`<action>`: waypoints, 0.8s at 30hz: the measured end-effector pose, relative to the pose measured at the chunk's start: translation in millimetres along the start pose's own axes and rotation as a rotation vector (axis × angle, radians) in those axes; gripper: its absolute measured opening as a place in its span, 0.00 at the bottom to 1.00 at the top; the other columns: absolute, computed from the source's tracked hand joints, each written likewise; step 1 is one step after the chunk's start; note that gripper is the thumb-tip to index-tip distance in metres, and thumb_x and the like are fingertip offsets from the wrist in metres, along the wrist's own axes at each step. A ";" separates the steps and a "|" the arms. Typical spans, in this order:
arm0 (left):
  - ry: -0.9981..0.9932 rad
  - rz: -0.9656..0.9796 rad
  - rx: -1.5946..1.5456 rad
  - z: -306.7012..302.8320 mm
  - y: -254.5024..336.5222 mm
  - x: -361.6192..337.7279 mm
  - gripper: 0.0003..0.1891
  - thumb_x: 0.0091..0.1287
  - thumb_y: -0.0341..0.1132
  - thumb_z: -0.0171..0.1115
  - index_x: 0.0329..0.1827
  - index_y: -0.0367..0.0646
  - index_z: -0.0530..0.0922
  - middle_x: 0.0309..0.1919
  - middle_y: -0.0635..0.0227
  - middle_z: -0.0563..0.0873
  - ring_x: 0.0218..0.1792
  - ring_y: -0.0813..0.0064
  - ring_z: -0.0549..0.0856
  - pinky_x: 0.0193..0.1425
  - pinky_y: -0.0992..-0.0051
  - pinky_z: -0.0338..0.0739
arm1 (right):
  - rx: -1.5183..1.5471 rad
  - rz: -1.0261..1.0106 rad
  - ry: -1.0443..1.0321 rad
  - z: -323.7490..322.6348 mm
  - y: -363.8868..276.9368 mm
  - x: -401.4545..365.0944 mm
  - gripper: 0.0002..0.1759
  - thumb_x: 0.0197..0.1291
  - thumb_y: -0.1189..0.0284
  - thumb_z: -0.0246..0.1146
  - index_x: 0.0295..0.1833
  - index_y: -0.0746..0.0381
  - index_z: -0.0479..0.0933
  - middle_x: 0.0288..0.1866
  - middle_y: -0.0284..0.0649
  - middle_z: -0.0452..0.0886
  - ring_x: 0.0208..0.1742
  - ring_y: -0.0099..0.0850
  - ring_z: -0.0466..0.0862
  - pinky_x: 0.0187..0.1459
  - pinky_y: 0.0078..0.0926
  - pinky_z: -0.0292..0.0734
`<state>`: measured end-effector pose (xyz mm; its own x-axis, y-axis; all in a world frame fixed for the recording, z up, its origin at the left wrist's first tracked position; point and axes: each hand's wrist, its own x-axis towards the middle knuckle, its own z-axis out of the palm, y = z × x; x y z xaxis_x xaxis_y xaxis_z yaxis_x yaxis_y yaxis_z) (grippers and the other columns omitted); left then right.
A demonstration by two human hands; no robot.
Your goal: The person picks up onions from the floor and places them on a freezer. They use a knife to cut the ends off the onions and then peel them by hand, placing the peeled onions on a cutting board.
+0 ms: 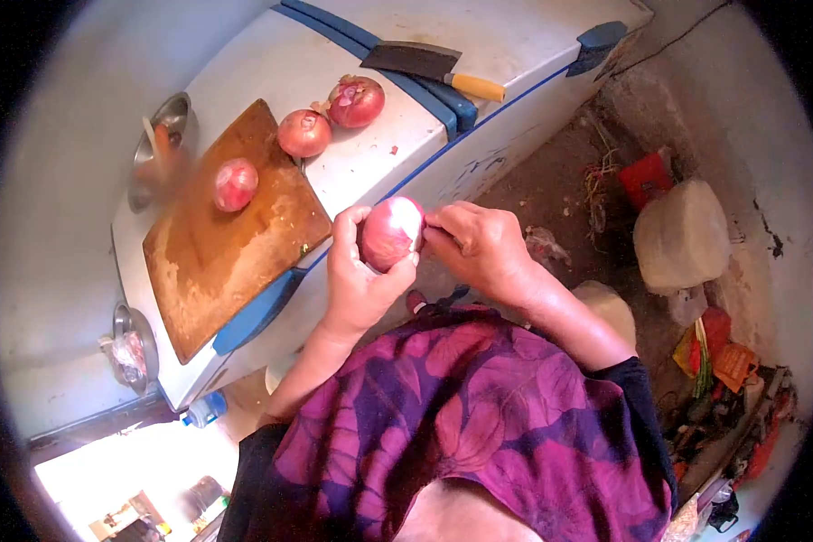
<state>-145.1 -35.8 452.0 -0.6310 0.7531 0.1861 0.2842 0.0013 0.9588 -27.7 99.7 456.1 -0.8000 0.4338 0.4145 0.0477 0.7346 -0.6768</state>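
The head view shows a round, red-purple onion point(391, 237) with a bright, shiny patch, held in the air in front of the near edge of a white surface point(397, 163) trimmed in blue. The left hand point(357, 285) carries it in a curved grip, fingers on its left side and thumb on its near, lower right side. At its right side, the right hand point(483, 244) has its grip pressed together, thumb against forefinger; whether a scrap of skin sits between the tips is too small to tell.

On the left of the surface lies a brown, worn wooden chopping board point(217, 271), with a smaller pink-red onion point(236, 184) resting on its far half. Just beyond the board's right edge, a reddish onion with a dry tip point(304, 134) lies close beside a darker red onion with loose papery skin point(356, 101). Farther off, a dark-bladed cleaver with a yellowish handle point(413, 60) lies across the blue trim, handle towards the edge. A shiny metal bowl point(182, 101) stands left of the board, holding something orange that is blurred. A second metal bowl point(148, 369), nearer the person, has a clear plastic bag point(129, 354) in it.

Down on the right, a large, pale, rounded container point(682, 237) stands near a red item point(644, 179) on the brown floor point(551, 194).
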 end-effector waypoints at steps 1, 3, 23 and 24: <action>0.022 0.041 0.056 1.9 -1.6 -1.1 0.28 0.48 0.28 0.70 0.52 0.38 0.66 0.41 0.63 0.76 0.41 0.75 0.78 0.47 0.74 0.75 | -0.022 -0.003 0.000 2.0 1.0 -1.8 0.05 0.51 0.73 0.65 0.33 0.62 0.77 0.28 0.46 0.78 0.30 0.47 0.81 0.30 0.37 0.77; 0.064 0.123 0.169 6.3 -4.1 -3.7 0.29 0.47 0.29 0.71 0.51 0.38 0.66 0.40 0.61 0.76 0.40 0.73 0.78 0.47 0.73 0.75 | -0.069 0.006 -0.014 4.3 0.9 -4.3 0.05 0.49 0.76 0.65 0.34 0.62 0.78 0.29 0.47 0.79 0.30 0.47 0.81 0.30 0.36 0.77; -0.071 -0.275 -0.733 -1.9 14.0 -23.9 0.31 0.50 0.25 0.64 0.60 0.38 0.67 0.51 0.64 0.78 0.54 0.71 0.78 0.63 0.70 0.70 | -0.045 0.335 0.003 14.2 58.3 -27.0 0.10 0.53 0.65 0.62 0.29 0.61 0.75 0.26 0.49 0.79 0.31 0.48 0.82 0.32 0.42 0.76; -0.058 -0.279 -0.742 -2.9 17.4 -22.2 0.30 0.50 0.26 0.66 0.59 0.39 0.67 0.51 0.65 0.77 0.54 0.71 0.78 0.63 0.69 0.72 | -0.168 0.326 -0.088 12.9 65.3 -29.1 0.12 0.55 0.62 0.63 0.29 0.60 0.75 0.28 0.49 0.80 0.32 0.49 0.82 0.31 0.45 0.76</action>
<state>-128.3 -54.4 465.2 -0.5633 0.8229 -0.0744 -0.4471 -0.2279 0.8650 -9.0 128.3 391.9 -0.7744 0.6180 0.1354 0.4000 0.6440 -0.6521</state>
